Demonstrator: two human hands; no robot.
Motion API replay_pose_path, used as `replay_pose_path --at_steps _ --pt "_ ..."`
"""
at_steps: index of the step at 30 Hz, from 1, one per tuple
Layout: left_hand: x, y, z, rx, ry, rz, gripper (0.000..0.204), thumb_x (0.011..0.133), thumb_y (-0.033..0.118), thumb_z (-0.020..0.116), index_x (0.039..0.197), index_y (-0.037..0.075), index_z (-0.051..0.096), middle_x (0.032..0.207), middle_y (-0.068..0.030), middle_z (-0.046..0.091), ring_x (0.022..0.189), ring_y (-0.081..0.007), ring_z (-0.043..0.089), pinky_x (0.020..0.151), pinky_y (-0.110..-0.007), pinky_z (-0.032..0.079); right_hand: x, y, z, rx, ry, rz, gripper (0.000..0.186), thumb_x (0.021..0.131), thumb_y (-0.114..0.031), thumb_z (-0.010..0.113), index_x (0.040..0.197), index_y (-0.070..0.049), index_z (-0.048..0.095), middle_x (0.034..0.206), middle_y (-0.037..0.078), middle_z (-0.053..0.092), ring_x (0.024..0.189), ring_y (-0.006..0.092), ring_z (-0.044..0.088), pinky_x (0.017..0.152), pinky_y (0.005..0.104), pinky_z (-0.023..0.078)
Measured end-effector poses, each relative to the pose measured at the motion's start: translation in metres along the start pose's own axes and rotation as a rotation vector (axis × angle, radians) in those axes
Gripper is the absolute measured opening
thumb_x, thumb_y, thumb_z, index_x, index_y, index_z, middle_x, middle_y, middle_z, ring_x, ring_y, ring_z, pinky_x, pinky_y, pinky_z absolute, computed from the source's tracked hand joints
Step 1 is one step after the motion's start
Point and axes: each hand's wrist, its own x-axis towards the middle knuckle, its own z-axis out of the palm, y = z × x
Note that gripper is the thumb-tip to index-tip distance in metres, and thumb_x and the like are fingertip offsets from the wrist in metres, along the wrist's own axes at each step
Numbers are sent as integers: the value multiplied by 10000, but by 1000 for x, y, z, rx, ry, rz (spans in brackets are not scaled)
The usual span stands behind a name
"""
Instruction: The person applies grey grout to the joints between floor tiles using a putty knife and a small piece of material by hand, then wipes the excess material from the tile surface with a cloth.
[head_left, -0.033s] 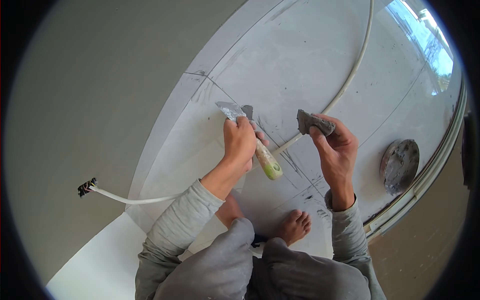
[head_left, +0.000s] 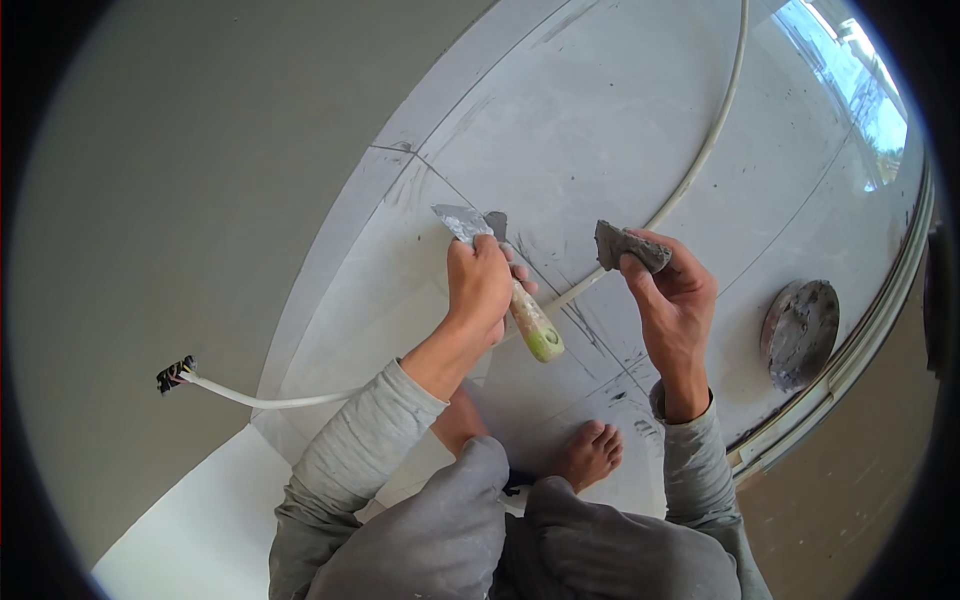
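My left hand (head_left: 480, 285) is closed round a putty knife. Its flat metal blade (head_left: 461, 221) points up and left, smeared pale grey, while the worn cream-and-green handle (head_left: 541, 332) sticks out below the fingers. Just behind the blade, a small dark grey piece (head_left: 497, 224) shows by the fingers; I cannot tell what it is. To the right, my right hand (head_left: 678, 300) pinches a small flat piece coated in grey paste (head_left: 630, 246) between thumb and fingers. The two hands are apart, both held above the tiled floor.
A round shallow dish (head_left: 801, 335) with grey paste lies on the floor at right, beside a door track (head_left: 835, 385). A white cable (head_left: 700, 165) crosses the tiles (head_left: 600, 120); another (head_left: 270, 402) leaves a wall box (head_left: 175, 375). My bare foot (head_left: 592, 455) is below.
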Motion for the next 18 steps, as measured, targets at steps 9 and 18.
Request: replay_pose_path --at_steps 9,18 --pt "-23 1 -26 -110 -59 -67 137 1073 216 429 1098 81 434 920 -56 536 640 -144 510 534 -353 469 12 12 4 -36 -38 49 237 944 -6 688 1173 57 695 1002 33 712 909 81 641 821 234 518" --pt "-71 16 -98 41 -110 -24 260 1080 170 474 1305 40 475 935 -66 551 546 -88 462 418 -272 431 34 2 12 -20 -96 121 234 933 28 698 1164 65 692 1060 77 724 997 128 659 918 280 515"
